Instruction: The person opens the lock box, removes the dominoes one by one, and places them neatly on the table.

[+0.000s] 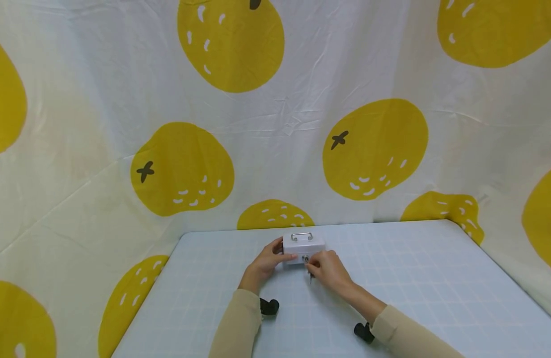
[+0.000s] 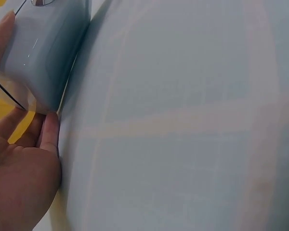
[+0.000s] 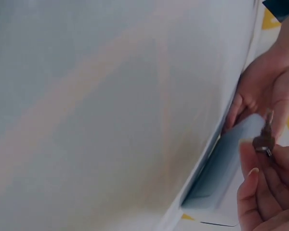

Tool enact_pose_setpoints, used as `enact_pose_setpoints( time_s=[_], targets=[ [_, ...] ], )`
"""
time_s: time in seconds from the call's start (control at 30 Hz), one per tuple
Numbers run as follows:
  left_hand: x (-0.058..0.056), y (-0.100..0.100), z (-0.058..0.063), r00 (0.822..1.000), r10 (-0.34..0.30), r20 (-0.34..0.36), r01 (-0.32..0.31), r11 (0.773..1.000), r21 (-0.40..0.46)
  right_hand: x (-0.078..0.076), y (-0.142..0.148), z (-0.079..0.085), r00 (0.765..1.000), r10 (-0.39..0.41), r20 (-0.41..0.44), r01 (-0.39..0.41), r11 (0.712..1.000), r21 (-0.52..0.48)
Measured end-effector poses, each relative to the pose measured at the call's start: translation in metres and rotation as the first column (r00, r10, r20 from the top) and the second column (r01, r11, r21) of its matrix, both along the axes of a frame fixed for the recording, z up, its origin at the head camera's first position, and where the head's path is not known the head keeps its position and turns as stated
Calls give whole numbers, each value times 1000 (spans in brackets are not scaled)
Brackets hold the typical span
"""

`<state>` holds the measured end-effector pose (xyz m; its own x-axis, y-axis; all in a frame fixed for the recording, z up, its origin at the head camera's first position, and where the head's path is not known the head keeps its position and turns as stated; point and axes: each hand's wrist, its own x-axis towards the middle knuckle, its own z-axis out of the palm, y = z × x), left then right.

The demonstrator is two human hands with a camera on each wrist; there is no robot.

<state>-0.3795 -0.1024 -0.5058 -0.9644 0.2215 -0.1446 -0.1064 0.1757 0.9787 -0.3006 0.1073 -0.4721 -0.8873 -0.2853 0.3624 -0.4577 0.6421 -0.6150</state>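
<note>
A small white metal cash box point(image 1: 317, 241) with a wire handle point(image 1: 301, 235) on its lid stands near the table's far edge, lid down. My left hand point(image 1: 264, 261) grips its left end, thumb across the front and fingers at the side. In the left wrist view, fingertips touch the box point(image 2: 43, 53) at its lower edge. At the lock on the front, my right hand point(image 1: 332, 270) pinches a small key point(image 3: 264, 143) between thumb and finger. Another key point(image 1: 311, 279) appears to hang below the fingers. How deep the pinched key sits is hidden.
The table point(image 1: 203, 283) wears a pale blue checked cover. Behind it hangs a white cloth point(image 1: 302, 164) printed with large yellow fruit. A black rounded object point(image 1: 270, 307) is at the left wrist, and another black piece point(image 1: 363, 332) at the right.
</note>
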Motion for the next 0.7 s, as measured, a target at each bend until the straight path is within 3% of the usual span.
enact_pose_setpoints(
  time_s=[0.33,0.7],
  targets=[
    [-2,0,-3,1000,-16,-11,17,999,28,-3,1,-3,996,57,-62,-55,998,40],
    [-5,0,-6,998,-51,-26,51,999,11,-6,2,-2,998,51,-28,-50,998,43]
  ],
)
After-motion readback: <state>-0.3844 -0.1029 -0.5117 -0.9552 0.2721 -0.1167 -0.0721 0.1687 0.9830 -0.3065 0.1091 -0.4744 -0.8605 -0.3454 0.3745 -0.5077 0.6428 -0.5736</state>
